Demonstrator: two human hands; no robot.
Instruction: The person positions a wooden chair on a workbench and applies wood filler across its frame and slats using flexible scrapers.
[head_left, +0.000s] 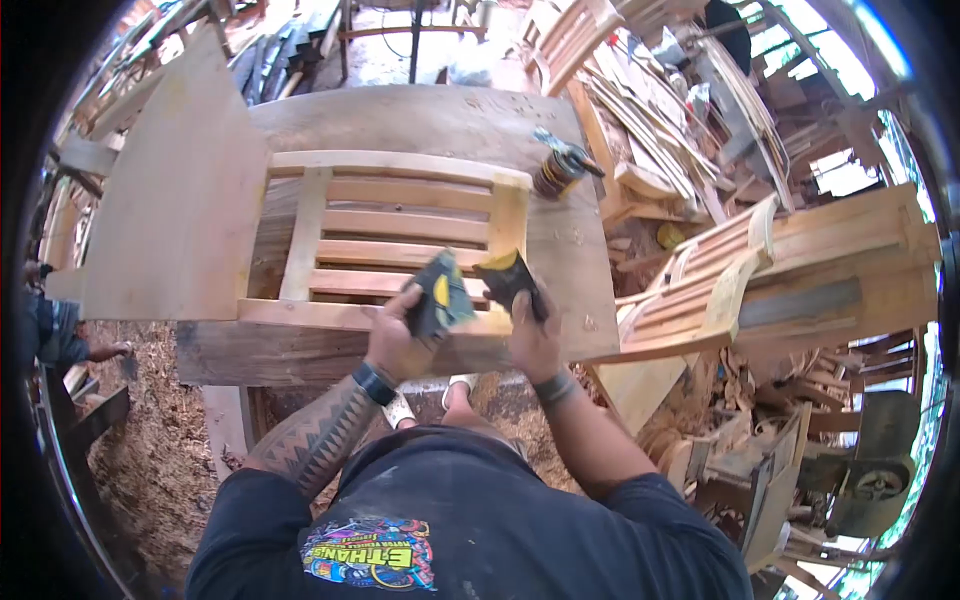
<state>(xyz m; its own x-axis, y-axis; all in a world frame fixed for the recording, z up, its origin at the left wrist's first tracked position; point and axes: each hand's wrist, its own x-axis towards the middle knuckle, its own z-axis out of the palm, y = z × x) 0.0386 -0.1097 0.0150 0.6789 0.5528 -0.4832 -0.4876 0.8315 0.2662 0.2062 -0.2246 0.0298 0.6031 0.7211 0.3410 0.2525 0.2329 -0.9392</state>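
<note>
My left hand [396,326] grips a dark piece of sandpaper [428,305] with a yellow patch on it. In my right hand [534,334] is another dark folded piece of sandpaper [512,279], yellow along its top edge. The two pieces are held close together over the near right part of a slatted wooden chair back [400,224]. That chair back lies flat on a wooden worktable [420,115], joined at its left to a broad pale panel [180,190]. The fingertips behind the sandpaper are partly hidden.
A dark can [558,172] with something lying across its top stands at the table's right. Another slatted chair piece [700,270] juts out beyond the right edge. Stacked boards [640,120] lie behind it. A person's hand [112,351] shows at far left, above wood shavings [150,430].
</note>
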